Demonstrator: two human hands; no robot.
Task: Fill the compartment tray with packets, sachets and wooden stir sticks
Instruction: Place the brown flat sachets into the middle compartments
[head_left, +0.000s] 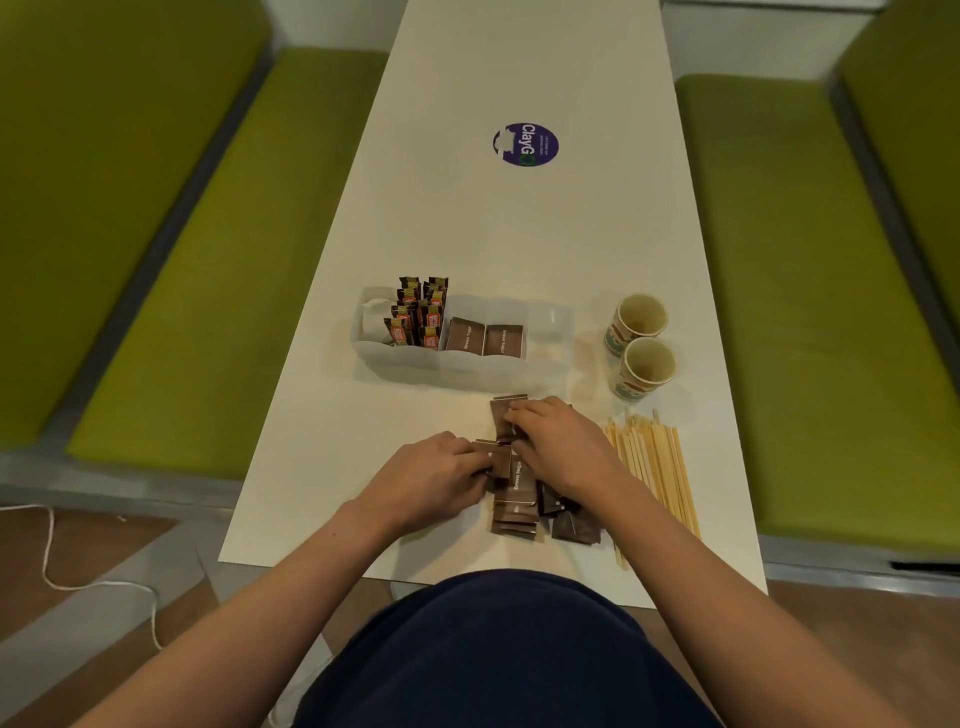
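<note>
Green benches run down both sides of a long white counter (519, 234), and all my things sit at the near end.

The compartment tray (467, 364) lies across the counter, a little way past my hands. Its left part holds orange and brown packets (418, 317) standing up, with something white (374, 322) beside them. The middle part holds two neat rows of brown sachets (485, 338). The right part looks empty to me.

Closer to me is a messy pile of loose sachets (519, 504). My left hand (441, 478) pinches one at the left side of the pile. My right hand (561, 441) has its fingers bent over the far end of the pile, and it seems to be gripping a few there.

The wooden stir sticks (654, 462) lie flat on the counter to the right of the pile, not in the tray. Two paper cups (641, 338) stand just beyond them.

So I think the job is about half done. The packets are in, the sachets are partly in, and the sticks are not started.
</note>
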